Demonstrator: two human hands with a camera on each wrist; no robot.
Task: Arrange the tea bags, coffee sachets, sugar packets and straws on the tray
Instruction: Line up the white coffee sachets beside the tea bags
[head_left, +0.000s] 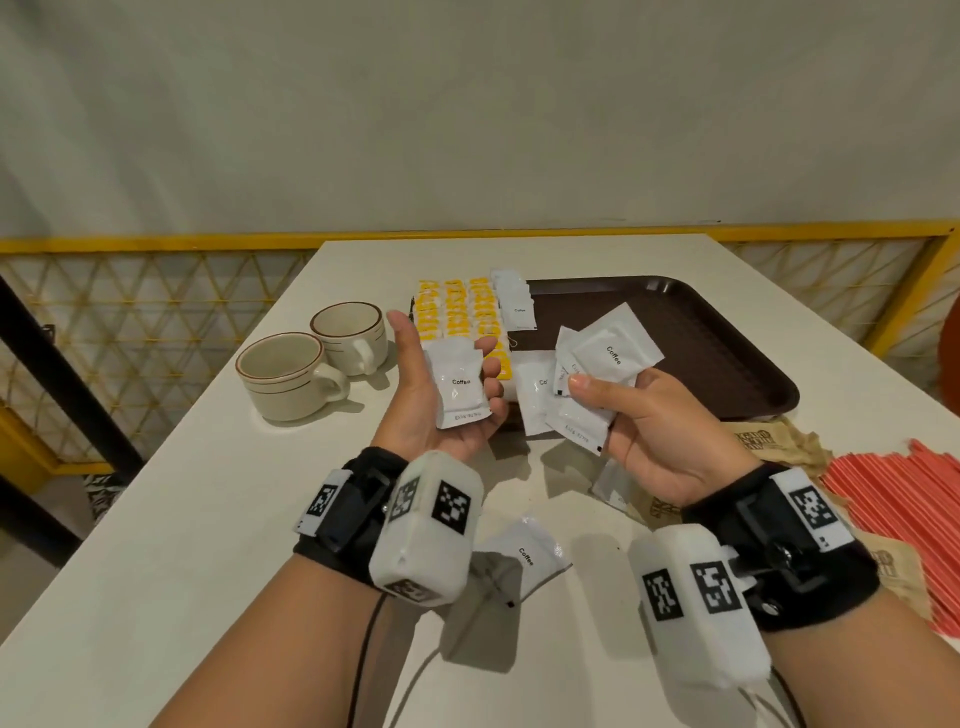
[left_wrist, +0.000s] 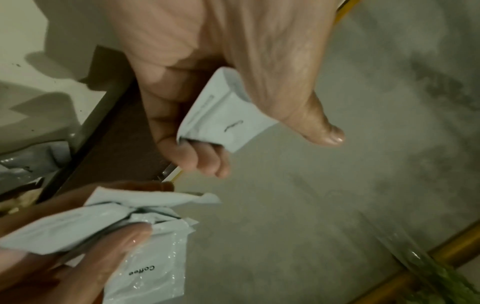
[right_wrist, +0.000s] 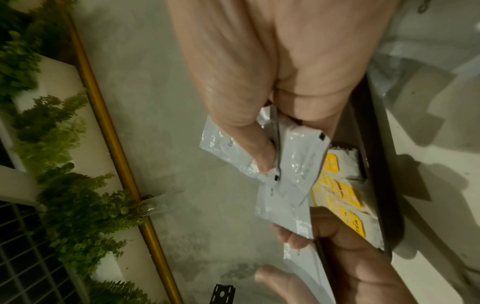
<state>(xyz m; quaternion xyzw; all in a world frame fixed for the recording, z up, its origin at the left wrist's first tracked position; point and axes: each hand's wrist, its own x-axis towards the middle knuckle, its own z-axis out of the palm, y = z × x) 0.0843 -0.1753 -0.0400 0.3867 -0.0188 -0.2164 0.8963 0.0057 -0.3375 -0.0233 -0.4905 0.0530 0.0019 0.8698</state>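
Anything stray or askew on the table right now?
Yes: one coffee sachet lies alone on the table near the wrists, off the tray. The tea bags on the tray sit in tidy rows.

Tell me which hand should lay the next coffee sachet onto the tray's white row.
Probably left. The left hand cradles one coffee sachet beside the sachet row on the tray. The right hand pinches a fanned bunch of sachets, harder to release singly.

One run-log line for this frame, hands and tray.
left hand: holds one coffee sachet | right hand: pinches several coffee sachets | tray: tea bags in rows at left
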